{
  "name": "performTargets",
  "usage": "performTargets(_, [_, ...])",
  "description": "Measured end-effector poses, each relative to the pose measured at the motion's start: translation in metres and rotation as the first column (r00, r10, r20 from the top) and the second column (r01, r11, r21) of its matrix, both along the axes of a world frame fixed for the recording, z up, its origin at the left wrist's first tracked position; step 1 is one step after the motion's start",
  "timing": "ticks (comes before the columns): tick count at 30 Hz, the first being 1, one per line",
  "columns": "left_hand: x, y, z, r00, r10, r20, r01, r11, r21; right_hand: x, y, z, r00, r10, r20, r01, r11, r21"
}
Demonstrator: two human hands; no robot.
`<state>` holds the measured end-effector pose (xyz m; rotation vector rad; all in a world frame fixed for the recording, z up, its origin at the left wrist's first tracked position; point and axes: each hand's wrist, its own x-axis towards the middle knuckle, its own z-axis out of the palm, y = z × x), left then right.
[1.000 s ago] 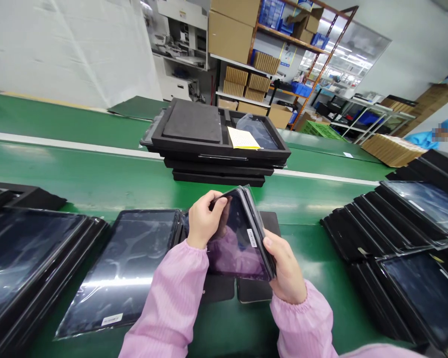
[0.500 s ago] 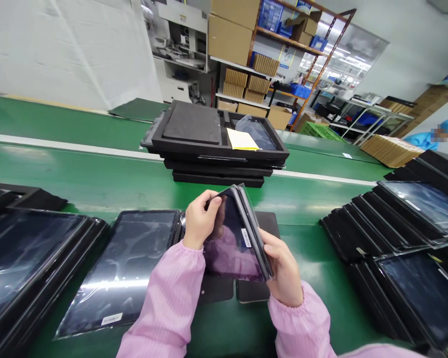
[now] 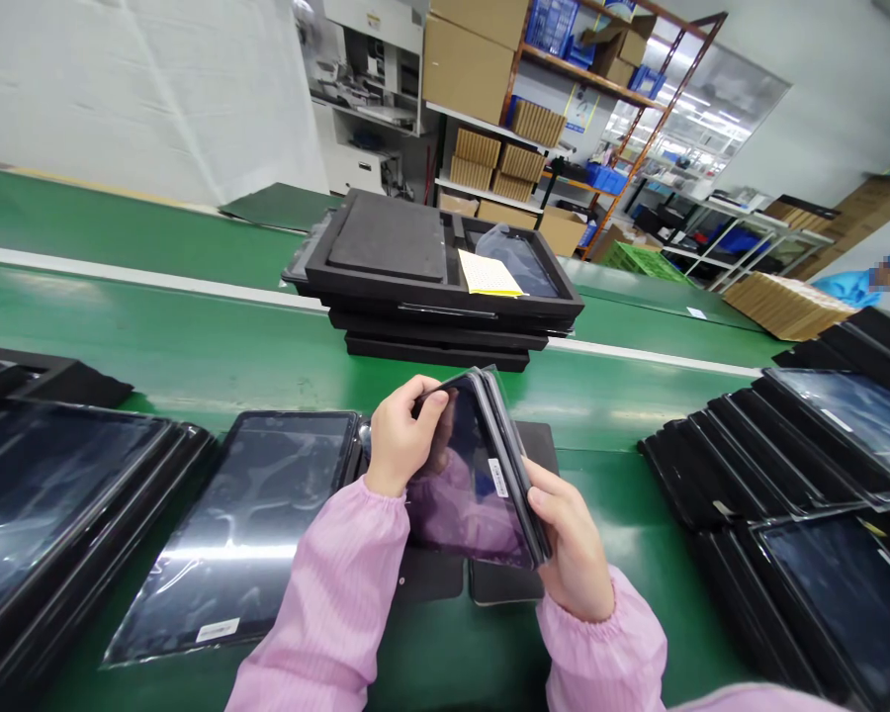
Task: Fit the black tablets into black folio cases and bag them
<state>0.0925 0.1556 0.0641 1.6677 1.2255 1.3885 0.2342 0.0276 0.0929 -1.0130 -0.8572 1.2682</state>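
Both my hands hold a small stack of black tablets [image 3: 475, 485] tilted up on edge above the green belt. My left hand [image 3: 402, 435] grips the stack's top left corner with fingers curled over the glossy front screen. My right hand [image 3: 571, 549] clasps the stack's right edge from below, thumb on the side near a small white label. Under the stack lie dark flat pads [image 3: 504, 583] on the belt. A bagged tablet [image 3: 267, 514] lies flat just left of my left arm.
Piles of bagged tablets lie at the left [image 3: 51, 504] and fan out at the right [image 3: 808, 465]. Stacked black foam trays [image 3: 437, 297] with a yellow sheet sit across the green belt [image 3: 193, 346]. Shelves of cardboard boxes stand behind. A person in blue [image 3: 871, 282] is at far right.
The stack stays in both hands with almost no shift. The view has tilted slightly, and the hands sit a little lower than half a second ago.
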Motion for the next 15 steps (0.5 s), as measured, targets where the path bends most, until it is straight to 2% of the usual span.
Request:
performTargets(7, [0.002,-0.003,0.0,1.0,0.001,-0.014,-0.001,1.0,0.006,-0.002,-0.004,-0.011,0.991,-0.134,0.011,0.134,0.99,-0.034])
performTargets(15, [-0.001,-0.003,0.004,0.999,-0.036,0.026,0.035,0.999,0.013,-0.011,-0.01,-0.006,0.997,-0.08,0.016,0.08,0.997,-0.002])
